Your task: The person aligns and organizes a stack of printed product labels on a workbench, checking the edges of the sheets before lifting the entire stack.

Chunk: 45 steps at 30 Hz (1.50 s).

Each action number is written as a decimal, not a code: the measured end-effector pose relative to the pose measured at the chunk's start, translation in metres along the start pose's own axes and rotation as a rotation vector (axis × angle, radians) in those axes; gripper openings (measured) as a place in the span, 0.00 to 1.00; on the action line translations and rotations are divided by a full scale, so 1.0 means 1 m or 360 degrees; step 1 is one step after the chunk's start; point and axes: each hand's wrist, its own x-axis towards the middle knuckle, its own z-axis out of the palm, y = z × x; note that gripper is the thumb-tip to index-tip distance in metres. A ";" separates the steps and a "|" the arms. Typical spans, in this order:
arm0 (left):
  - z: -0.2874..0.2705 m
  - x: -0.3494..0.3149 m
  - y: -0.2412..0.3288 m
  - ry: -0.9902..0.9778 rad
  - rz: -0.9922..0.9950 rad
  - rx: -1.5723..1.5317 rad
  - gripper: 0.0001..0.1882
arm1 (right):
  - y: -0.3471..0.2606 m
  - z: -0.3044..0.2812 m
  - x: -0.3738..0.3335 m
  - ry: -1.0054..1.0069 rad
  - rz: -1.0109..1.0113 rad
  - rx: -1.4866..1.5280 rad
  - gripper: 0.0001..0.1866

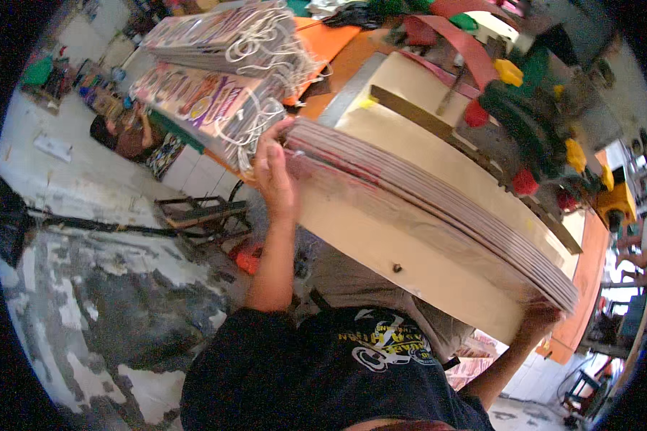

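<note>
A long stack of flat, layered paper pieces (438, 194) lies slantwise across the middle, its many thin edges facing up. Both my hands clasp it at its ends. My left hand (275, 176) presses on the left end, with its fingers closed against the edge. At the lower right end, my right hand (543, 317) is closed round the corner, its fingers partly hidden. Beneath and behind the stack is a cream tabletop (417, 93). What is printed on the stack's faces cannot be made out.
Piles of printed paper bags (194, 93) with white cord handles (266, 43) stand at the upper left. A machine with dark green parts (528, 129) and yellow knobs (509, 72) rises behind the tabletop. Another person (126, 136) is low down at the far left. A metal frame (205, 215) stands on the floor.
</note>
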 end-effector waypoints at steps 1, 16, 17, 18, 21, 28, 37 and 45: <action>-0.002 -0.001 0.004 0.0039 0.0073 0.0038 0.28 | -0.001 -0.008 0.002 -0.0012 0.0041 0.0146 0.21; -0.024 0.009 0.047 -0.0266 0.0697 0.0986 0.08 | -0.016 -0.003 0.001 0.0237 0.0616 0.2956 0.50; -0.025 0.009 0.049 -0.0286 0.0698 0.0991 0.08 | -0.013 0.004 0.000 0.0269 0.0461 0.2561 0.50; -0.026 0.011 0.051 -0.0308 0.0699 0.0996 0.08 | -0.007 0.016 -0.002 0.0254 0.0336 0.2335 0.51; -0.026 0.016 0.060 -0.0401 0.0611 0.1009 0.06 | 0.010 0.042 -0.002 0.0172 0.0079 0.2000 0.54; -0.031 0.008 0.064 -0.0317 0.0101 0.0466 0.10 | -0.026 -0.056 -0.008 0.0129 0.0482 0.2705 0.52; -0.017 0.011 0.047 -0.0085 -0.0181 -0.0206 0.10 | -0.015 -0.024 -0.005 0.0165 0.0371 0.2390 0.48; -0.012 0.010 0.036 0.0028 -0.0279 -0.0558 0.11 | -0.007 0.002 -0.003 0.0164 0.0237 0.1986 0.45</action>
